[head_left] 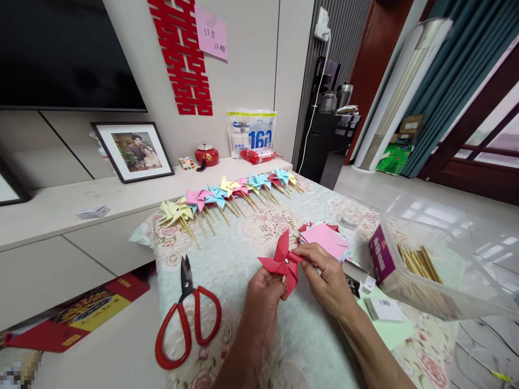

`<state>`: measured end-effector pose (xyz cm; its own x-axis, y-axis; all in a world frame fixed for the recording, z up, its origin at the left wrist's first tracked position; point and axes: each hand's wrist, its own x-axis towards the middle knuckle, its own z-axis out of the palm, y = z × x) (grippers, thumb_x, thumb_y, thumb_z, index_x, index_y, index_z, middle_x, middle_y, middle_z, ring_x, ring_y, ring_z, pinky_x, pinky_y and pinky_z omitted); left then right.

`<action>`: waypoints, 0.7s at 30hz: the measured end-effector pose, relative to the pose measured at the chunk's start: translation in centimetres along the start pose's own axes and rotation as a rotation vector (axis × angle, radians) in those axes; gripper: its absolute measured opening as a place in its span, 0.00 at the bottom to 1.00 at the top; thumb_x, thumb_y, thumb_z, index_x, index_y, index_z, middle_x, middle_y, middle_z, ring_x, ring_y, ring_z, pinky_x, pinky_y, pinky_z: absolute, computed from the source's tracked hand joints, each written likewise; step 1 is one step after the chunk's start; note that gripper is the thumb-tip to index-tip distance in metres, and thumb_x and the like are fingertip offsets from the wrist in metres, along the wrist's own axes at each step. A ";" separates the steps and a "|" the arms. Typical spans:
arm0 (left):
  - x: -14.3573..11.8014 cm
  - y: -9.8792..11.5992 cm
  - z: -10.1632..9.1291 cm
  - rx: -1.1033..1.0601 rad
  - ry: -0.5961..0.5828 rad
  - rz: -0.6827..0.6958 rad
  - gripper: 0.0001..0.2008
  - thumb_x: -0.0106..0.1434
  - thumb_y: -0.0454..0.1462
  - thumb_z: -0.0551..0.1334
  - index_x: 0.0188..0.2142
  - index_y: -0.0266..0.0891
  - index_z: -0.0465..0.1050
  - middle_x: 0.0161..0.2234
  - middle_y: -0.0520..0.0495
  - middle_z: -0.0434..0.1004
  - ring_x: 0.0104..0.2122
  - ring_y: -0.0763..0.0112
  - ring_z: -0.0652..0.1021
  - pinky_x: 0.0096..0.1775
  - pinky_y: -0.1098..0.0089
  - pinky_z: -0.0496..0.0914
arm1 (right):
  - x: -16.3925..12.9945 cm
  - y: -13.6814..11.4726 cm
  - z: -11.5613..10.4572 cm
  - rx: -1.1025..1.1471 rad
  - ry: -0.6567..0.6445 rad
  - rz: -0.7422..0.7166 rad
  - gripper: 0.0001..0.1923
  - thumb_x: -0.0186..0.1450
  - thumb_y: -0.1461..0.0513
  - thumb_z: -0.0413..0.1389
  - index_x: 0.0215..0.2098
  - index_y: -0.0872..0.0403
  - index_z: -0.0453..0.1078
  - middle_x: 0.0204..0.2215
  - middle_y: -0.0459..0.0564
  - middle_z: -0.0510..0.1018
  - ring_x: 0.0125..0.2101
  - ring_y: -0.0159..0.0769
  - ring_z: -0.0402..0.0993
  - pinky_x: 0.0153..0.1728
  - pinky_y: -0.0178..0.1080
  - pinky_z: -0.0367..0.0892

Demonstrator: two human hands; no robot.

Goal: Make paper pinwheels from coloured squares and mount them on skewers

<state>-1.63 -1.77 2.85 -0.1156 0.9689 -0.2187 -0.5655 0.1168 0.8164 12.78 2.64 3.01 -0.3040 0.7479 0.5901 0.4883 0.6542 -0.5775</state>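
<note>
Red paper, folded into a pinwheel [283, 263], sits pinched between both hands over the flowered tablecloth [227, 259]: the left hand [263, 294] grips its wooden stick from below, while the right hand [324, 275] presses fingertips to the head by the centre pin. This one looks nearly assembled. Just beyond lies a stack of pink paper squares [326, 240], still unfolded. Red scissors [187, 316] rest to the left, a clear box of sticks [421, 267] to the right. A row of finished pinwheels [227, 197] lines the far edge.

Home living room: wall television [65, 51], framed photo [133, 150], red wedding decoration [182, 54], standing air conditioner [399, 92], curtains [454, 81].
</note>
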 end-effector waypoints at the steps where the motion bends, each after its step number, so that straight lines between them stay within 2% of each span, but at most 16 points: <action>1: 0.0 0.0 0.0 0.000 0.002 0.000 0.08 0.42 0.29 0.64 0.26 0.36 0.72 0.21 0.55 0.67 0.23 0.77 0.62 0.26 0.73 0.56 | 0.0 0.0 0.0 -0.013 0.005 -0.004 0.16 0.67 0.70 0.50 0.47 0.50 0.75 0.42 0.53 0.80 0.46 0.42 0.77 0.45 0.46 0.72; 5: 0.0 0.0 0.1 -0.011 0.008 -0.007 0.09 0.41 0.28 0.64 0.27 0.35 0.73 0.21 0.54 0.68 0.23 0.77 0.63 0.26 0.73 0.56 | -0.2 0.3 0.3 -0.048 0.050 -0.035 0.21 0.65 0.71 0.52 0.55 0.50 0.70 0.47 0.55 0.79 0.49 0.43 0.75 0.47 0.48 0.71; 11: 0.2 0.0 0.1 -0.029 0.021 -0.027 0.09 0.40 0.28 0.64 0.25 0.36 0.72 0.19 0.56 0.67 0.22 0.77 0.62 0.25 0.74 0.57 | -0.4 1.1 0.6 -0.093 0.044 -0.103 0.23 0.64 0.74 0.48 0.50 0.49 0.74 0.44 0.53 0.79 0.46 0.42 0.76 0.44 0.46 0.71; 15: 0.6 -0.7 -0.2 0.010 0.049 0.014 0.10 0.39 0.28 0.61 0.26 0.36 0.73 0.18 0.57 0.67 0.21 0.78 0.62 0.25 0.74 0.56 | -0.4 0.9 0.6 -0.116 0.073 -0.106 0.27 0.63 0.76 0.46 0.54 0.49 0.71 0.48 0.55 0.76 0.50 0.44 0.73 0.47 0.48 0.69; 18: 1.0 -1.3 -0.8 0.130 0.096 0.086 0.13 0.43 0.29 0.61 0.31 0.36 0.76 0.18 0.57 0.67 0.20 0.77 0.61 0.25 0.74 0.56 | -0.3 -0.1 0.4 -0.087 0.148 -0.092 0.23 0.66 0.73 0.48 0.55 0.50 0.70 0.49 0.56 0.75 0.51 0.44 0.72 0.48 0.48 0.67; 21: 1.0 -1.6 -1.2 0.311 0.147 0.175 0.13 0.48 0.30 0.63 0.35 0.37 0.78 0.23 0.53 0.72 0.21 0.74 0.66 0.26 0.73 0.59 | -0.2 -1.4 0.3 -0.004 0.198 -0.015 0.13 0.68 0.67 0.54 0.49 0.50 0.74 0.41 0.53 0.76 0.44 0.42 0.74 0.44 0.44 0.67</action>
<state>-1.79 -1.21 0.68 -0.3170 0.9411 -0.1177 -0.2550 0.0350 0.9663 11.94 1.64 3.55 -0.1450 0.7010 0.6982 0.4880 0.6646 -0.5659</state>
